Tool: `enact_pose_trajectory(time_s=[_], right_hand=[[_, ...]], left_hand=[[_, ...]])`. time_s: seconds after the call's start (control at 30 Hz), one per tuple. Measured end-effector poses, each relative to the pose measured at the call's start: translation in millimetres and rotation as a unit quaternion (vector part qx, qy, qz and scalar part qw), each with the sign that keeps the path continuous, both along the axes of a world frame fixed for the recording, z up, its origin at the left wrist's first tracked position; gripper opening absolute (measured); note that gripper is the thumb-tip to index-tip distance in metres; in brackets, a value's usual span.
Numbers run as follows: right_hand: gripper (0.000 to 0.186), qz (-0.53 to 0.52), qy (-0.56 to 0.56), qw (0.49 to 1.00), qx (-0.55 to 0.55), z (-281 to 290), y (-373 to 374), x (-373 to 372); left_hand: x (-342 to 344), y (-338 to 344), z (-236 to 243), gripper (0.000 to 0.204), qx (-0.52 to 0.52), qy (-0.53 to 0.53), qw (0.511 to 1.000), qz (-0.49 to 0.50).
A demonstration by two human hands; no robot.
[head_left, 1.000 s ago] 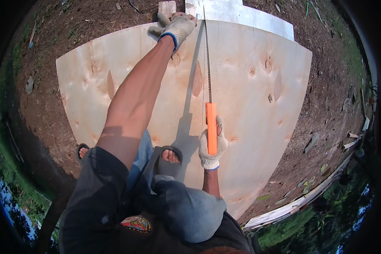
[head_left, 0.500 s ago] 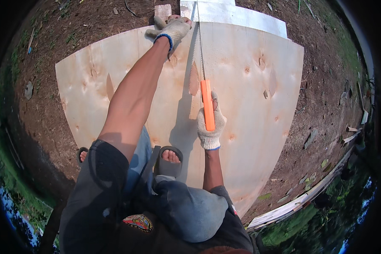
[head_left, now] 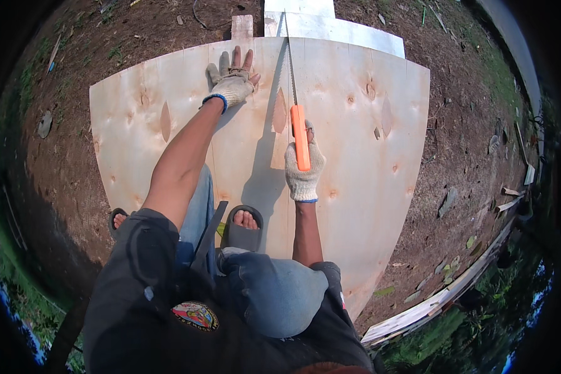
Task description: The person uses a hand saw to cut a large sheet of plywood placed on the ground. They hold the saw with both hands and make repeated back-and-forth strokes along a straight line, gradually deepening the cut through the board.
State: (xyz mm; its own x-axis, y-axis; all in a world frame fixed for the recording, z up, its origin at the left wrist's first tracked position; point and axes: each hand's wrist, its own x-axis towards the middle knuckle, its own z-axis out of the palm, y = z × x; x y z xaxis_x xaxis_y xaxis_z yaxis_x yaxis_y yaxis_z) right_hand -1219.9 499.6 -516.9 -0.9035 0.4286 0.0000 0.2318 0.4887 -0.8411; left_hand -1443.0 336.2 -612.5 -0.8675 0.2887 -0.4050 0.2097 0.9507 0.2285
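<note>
A large pale plywood sheet [head_left: 355,156] lies on the ground under me. My left hand [head_left: 230,80], in a fingerless knit glove with a blue cuff, rests on its upper left part, fingers spread and holding nothing. My right hand [head_left: 304,163], gloved the same way, is closed on the orange handle of a hand saw [head_left: 300,134]. The saw's long toothed blade points away from me over the sheet's far edge, where its tip meets a pale board [head_left: 299,9] beyond. A small reddish wooden block [head_left: 242,25] sticks out at that far edge, left of the blade.
My sandalled foot [head_left: 246,225] stands on the sheet, with another sandal at left. Brown dirt [head_left: 467,174] with dry leaves and grass surrounds the sheet. Scrap strips of wood [head_left: 511,198] lie at the right, and long white planks [head_left: 417,311] at the lower right.
My left hand has left the far edge, moving back toward me and left, fingers now spread on the sheet. My right hand and the saw handle have moved farther forward along the blade's line.
</note>
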Motion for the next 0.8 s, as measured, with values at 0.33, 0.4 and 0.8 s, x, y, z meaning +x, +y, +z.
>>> enact_pose_trajectory(time_s=[0.33,0.4,0.8], right_hand=[[0.058,0.002,-0.07,0.996,-0.046,27.9,-7.4,15.0],[0.058,-0.001,-0.036,0.999,-0.031,32.0,-6.7,28.2],[0.056,0.004,-0.02,1.0,-0.012,44.0,-13.6,55.7]], left_hand=[[81.5,-55.9,39.0,0.114,-0.069,-0.122,0.989,0.035],[91.7,-60.7,46.3,0.124,-0.08,-0.139,0.987,0.016],[109.3,-67.5,69.3,0.148,-0.145,-0.136,0.98,-0.009]])
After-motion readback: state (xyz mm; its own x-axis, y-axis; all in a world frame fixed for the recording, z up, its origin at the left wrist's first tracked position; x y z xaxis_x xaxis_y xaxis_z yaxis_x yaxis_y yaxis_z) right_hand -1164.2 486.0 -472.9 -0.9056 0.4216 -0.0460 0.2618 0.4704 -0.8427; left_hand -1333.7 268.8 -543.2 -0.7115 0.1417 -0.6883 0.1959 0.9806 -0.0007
